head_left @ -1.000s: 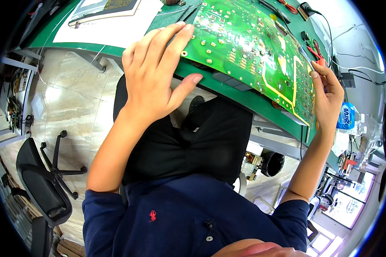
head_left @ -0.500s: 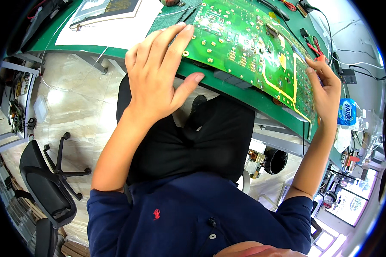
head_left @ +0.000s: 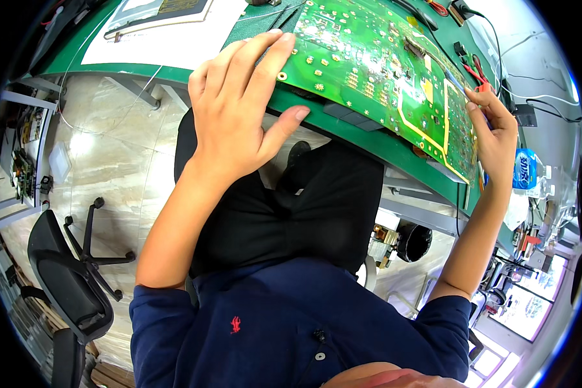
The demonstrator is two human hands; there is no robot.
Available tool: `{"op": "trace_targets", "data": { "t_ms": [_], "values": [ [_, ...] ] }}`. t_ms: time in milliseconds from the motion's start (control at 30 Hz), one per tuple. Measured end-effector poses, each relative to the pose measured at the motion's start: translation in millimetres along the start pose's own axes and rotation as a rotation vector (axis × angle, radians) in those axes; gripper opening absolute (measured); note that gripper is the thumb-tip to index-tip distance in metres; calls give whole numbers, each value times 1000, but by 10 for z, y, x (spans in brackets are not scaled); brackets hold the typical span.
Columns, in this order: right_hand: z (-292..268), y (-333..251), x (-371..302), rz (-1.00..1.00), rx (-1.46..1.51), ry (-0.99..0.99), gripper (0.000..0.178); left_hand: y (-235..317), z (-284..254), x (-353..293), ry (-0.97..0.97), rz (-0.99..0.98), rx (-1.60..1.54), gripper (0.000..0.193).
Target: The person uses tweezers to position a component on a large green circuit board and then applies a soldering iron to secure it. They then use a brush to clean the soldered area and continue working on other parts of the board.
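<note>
Holding a slim tool (head_left: 454, 80) in a pinch, right hand (head_left: 495, 132) sits at the right edge of the green circuit board (head_left: 368, 71); tool type unclear, fingers partly hide it. Left hand (head_left: 229, 110) open, fingers extended, fingertips at the board's left edge, thumb out to the side and clear of the board; gripping nothing, and can't tell how firmly the fingertips touch. Board lies on the green tabletop (head_left: 394, 151), solder joints up, near edge facing the person. Dark grey blocks (head_left: 351, 116) show under that near edge. Left of board: white paper (head_left: 174, 52) with a flat framed piece (head_left: 158, 19) on it. Beyond right hand: red clips (head_left: 484, 84). Right of that hand: blue-labelled bottle (head_left: 526, 173). Black swivel chair (head_left: 74, 278) on floor, far left.
</note>
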State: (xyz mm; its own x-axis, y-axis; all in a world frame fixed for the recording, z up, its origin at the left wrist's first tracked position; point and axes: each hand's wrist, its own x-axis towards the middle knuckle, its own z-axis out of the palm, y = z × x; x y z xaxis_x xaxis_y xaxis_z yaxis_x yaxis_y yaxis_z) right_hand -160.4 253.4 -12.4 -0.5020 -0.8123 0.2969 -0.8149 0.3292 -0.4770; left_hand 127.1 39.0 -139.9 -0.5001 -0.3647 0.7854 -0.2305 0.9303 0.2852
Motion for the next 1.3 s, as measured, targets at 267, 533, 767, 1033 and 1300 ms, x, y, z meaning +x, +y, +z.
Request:
{"op": "trace_targets", "data": {
  "t_ms": [267,533,767,1033,1300],
  "values": [
    [-2,111,27,-25,22,11,17,21,-26,-2,-44,-4,8,64],
    [1,100,-5,41,11,-26,18,28,-42,-7,-50,-7,7,64],
    [44,7,4,-19,-15,5,18,13,-35,-7,-51,-10,2,64],
    [17,44,5,-4,-19,-13,17,12,-33,-5,-52,-3,-3,64],
    [67,24,23,-28,12,6,16,12,-38,-10,-34,4,21,64]
  ]
}}
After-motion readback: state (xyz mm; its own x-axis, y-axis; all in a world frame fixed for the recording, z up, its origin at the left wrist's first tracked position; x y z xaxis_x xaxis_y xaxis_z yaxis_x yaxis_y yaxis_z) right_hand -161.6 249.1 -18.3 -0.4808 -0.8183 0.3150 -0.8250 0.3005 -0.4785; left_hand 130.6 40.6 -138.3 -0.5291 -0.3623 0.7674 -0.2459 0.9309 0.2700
